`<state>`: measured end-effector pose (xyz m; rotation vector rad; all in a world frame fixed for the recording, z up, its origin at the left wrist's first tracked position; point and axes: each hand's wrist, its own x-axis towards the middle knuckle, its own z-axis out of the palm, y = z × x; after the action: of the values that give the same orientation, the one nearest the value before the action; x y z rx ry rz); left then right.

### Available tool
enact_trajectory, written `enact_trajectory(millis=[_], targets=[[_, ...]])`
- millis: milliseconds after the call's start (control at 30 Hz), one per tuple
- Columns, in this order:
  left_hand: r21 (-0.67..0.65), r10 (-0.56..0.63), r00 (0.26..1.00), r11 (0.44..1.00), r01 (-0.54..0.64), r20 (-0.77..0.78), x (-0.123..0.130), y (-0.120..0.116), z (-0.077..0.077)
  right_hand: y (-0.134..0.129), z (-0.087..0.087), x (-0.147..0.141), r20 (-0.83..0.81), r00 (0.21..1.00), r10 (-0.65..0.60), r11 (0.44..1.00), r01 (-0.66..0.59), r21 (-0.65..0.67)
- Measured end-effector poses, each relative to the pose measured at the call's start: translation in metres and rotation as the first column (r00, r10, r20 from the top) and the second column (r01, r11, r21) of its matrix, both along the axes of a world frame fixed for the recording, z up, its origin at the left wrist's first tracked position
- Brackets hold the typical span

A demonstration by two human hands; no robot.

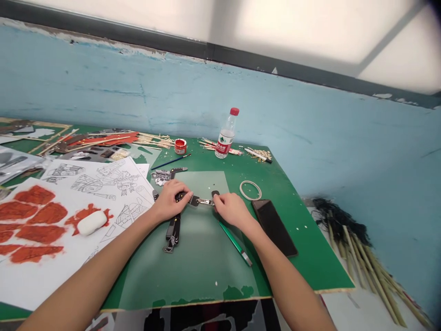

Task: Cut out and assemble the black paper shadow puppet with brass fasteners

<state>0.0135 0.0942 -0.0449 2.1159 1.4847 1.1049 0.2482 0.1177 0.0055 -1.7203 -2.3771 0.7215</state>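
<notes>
A black jointed cut-out figure (173, 228) with silvery line patterns and small yellow dots lies on a translucent sheet (196, 276). My left hand (171, 199) is closed over its upper part, thumb and fingers pressing a black piece and covering some of the figure. A narrow light-patterned strip (206, 202) stretches between my two hands. At its far end, my right hand (230, 208) pinches a small dark rounded piece (215, 193). Just below that hand, a green craft knife (236, 243) lies slanted. Another patterned black-and-white cut-out (161, 177) rests behind my left hand.
A phone (274, 227) and a roll of tape (250, 190) lie to the right. A bottle (225, 138), a red paint jar (180, 146) and a paintbrush (170, 162) are behind. Printed sheets (37, 285) with a white mouse-shaped object (92, 223) cover the left. The green table's edge (320, 239) slopes rightward.
</notes>
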Motion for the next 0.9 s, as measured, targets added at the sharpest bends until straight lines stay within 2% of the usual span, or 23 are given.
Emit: enact_trajectory(millis=[333, 900], targets=[[-0.006, 0.012, 0.999, 1.0, -0.012, 0.048, 0.0018, -0.0003, 0.0005, 0.0005, -0.0064, -0.0012, 0.121, 0.992, 0.027, 0.995, -0.037, 0.088], [0.012, 0.021, 0.995, 1.0, -0.023, 0.096, 0.0034, 0.0007, -0.001, -0.001, -0.0055, -0.0067, 0.221, 0.975, 0.008, 0.996, -0.027, 0.085]])
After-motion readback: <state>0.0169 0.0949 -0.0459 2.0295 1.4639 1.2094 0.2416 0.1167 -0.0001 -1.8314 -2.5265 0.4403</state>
